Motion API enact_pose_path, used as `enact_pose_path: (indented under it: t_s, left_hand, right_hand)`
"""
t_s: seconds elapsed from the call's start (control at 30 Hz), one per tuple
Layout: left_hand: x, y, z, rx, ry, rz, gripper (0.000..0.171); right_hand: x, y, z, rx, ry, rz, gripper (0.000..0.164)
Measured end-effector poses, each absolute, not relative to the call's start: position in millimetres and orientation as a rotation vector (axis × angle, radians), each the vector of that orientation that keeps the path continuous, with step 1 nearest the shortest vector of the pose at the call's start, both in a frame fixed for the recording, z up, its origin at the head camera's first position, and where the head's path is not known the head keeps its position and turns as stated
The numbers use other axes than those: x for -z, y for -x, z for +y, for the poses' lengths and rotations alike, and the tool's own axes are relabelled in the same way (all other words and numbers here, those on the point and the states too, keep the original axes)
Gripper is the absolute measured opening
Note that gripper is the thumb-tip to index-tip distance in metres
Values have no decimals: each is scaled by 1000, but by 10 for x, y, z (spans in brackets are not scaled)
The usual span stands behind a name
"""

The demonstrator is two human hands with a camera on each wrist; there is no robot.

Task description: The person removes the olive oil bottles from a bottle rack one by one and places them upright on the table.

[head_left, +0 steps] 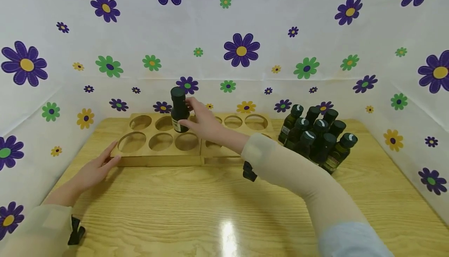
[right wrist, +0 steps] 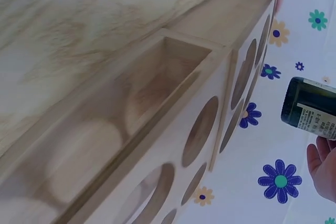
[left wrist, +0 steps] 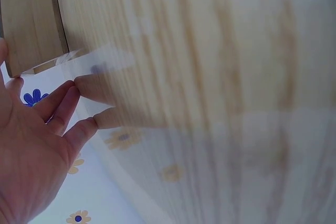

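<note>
My right hand [head_left: 205, 122] holds a dark glass bottle [head_left: 179, 109] upright by its side, thumb in front, over the back row of the left wooden rack [head_left: 158, 160]. In the right wrist view the bottle's base [right wrist: 294, 100] shows apart from the rack's holed top. At the rack's front left corner, my left hand [head_left: 94, 173] touches the wood with fingers extended and spread. Its thumb lies along the front side. The left wrist view shows this hand [left wrist: 37, 140] beside the end of the rack [left wrist: 31, 24].
A second wooden rack [head_left: 224, 161] with round holes adjoins the left one, partly behind my right forearm. Several dark bottles [head_left: 320, 132] with black caps stand grouped on the table [head_left: 168, 210] at right. A flower-patterned cloth [head_left: 224, 23] hangs behind and along both sides.
</note>
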State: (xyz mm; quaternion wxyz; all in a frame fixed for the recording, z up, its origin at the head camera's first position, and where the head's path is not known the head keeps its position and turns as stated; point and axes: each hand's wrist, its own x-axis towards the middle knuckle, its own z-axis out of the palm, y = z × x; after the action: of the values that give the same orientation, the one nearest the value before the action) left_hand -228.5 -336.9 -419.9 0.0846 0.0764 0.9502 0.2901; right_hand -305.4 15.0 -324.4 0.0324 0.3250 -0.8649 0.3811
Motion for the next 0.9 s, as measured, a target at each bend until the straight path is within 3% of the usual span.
enact_pose_path:
  t_s: [0.9]
  left_hand:
    - [4216, 2286, -3374, -867, -245, 2828, 70]
  right_hand:
    - [3294, 2310, 1597, -1351, -753, -2603, 50]
